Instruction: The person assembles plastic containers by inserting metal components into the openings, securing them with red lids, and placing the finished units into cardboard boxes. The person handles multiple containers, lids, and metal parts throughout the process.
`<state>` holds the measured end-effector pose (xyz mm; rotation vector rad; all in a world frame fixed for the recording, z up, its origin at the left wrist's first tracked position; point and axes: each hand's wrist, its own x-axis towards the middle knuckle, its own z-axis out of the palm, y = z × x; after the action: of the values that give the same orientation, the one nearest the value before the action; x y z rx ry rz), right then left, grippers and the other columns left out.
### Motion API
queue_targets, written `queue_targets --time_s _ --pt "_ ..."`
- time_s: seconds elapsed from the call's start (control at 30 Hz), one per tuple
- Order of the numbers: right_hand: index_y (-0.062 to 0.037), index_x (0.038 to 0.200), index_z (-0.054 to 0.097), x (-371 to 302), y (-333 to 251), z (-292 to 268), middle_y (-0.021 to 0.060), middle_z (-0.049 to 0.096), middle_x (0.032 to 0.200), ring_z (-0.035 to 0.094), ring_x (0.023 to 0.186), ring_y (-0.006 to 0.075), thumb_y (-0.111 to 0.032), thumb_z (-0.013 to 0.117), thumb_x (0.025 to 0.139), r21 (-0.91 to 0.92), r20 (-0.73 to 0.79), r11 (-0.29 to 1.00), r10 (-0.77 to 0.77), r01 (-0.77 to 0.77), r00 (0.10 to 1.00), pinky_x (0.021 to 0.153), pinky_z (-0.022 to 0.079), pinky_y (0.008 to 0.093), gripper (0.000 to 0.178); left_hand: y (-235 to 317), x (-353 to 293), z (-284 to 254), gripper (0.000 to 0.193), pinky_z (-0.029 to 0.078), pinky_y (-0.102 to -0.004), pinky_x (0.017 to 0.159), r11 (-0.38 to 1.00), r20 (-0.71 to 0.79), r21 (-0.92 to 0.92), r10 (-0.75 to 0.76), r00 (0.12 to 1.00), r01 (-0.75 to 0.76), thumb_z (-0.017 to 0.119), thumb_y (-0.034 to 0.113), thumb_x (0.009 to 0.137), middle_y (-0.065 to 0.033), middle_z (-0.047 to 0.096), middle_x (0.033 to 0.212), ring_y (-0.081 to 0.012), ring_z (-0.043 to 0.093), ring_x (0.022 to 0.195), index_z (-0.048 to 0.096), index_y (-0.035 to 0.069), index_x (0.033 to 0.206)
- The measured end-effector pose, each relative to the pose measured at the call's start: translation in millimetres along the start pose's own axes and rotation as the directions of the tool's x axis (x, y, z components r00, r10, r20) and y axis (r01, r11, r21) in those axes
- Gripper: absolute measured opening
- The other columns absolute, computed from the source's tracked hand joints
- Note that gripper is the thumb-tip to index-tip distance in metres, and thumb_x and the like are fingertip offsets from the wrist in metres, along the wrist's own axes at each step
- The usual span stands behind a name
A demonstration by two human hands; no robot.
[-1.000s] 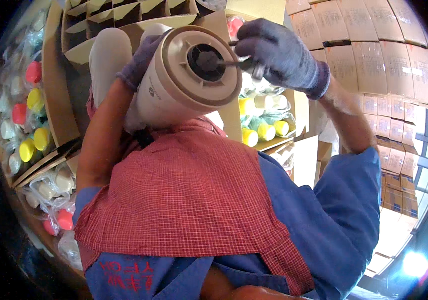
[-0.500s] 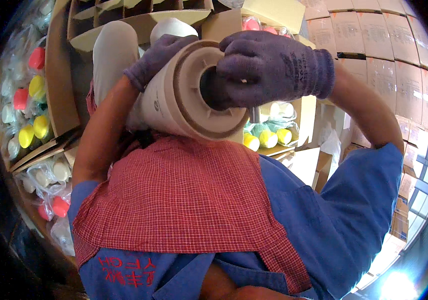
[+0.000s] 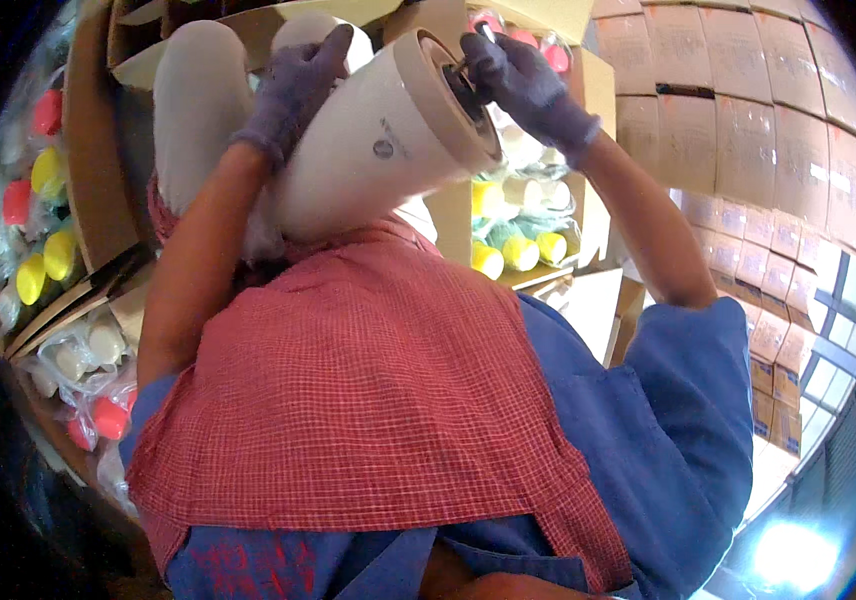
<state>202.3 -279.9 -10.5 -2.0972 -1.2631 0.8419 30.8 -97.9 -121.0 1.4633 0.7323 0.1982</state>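
A large cream cylindrical container (image 3: 358,155) lies tilted across my lap, its ringed open end up and to the right. Along its left side my left hand (image 3: 293,95), in a purple-grey knit glove, is curled against the wall; some fingers are hidden. My gloved right hand (image 3: 533,90) is closed at the rim of the open end. A small pale, shiny tip (image 3: 487,33) sticks out above its fingers, too small to name. Inside the opening, by those fingers, sits a dark round part (image 3: 463,92).
An open carton (image 3: 596,150) on the right holds wrapped items with yellow and red caps. More capped, bagged items (image 3: 48,175) fill a box on the left. A divided carton (image 3: 138,65) stands ahead. Stacked cartons (image 3: 718,140) line the right.
The container's open end has swung away to the right, showing more of its side. My right hand has drawn out of the opening to its rim. My left hand has slid along the side.
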Motion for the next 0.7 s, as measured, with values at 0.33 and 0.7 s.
queue_targets --time_s 0.33,0.7 --pt "-0.0086 0.103 0.058 -38.1 -103.3 -27.5 0.0142 0.058 0.107 0.059 0.100 0.0318 -0.012 0.067 0.080 -0.485 0.241 0.538 -0.675 0.689 0.697 0.089 0.046 0.0429 0.025 6.9 -18.7 -24.6 0.040 0.049 -0.0235 0.062 0.890 0.154 -0.402 0.297 0.942 -0.215 0.058 0.041 0.091 -0.0017 0.066 0.079 -0.0084 0.060 0.068 0.069 0.002 0.091" --pt "-0.0127 0.091 0.065 -13.7 -120.5 -36.8 0.0093 0.051 0.128 0.042 0.126 0.0408 -0.015 0.074 0.066 -0.422 0.629 0.180 -0.647 0.888 0.430 0.101 0.043 0.0490 0.026 -1.4 -7.6 -9.1 0.039 0.050 -0.0236 0.066 0.902 0.235 -0.398 0.276 0.932 -0.167 0.058 0.037 0.092 -0.0027 0.067 0.085 -0.0075 0.060 0.074 0.068 0.000 0.096"
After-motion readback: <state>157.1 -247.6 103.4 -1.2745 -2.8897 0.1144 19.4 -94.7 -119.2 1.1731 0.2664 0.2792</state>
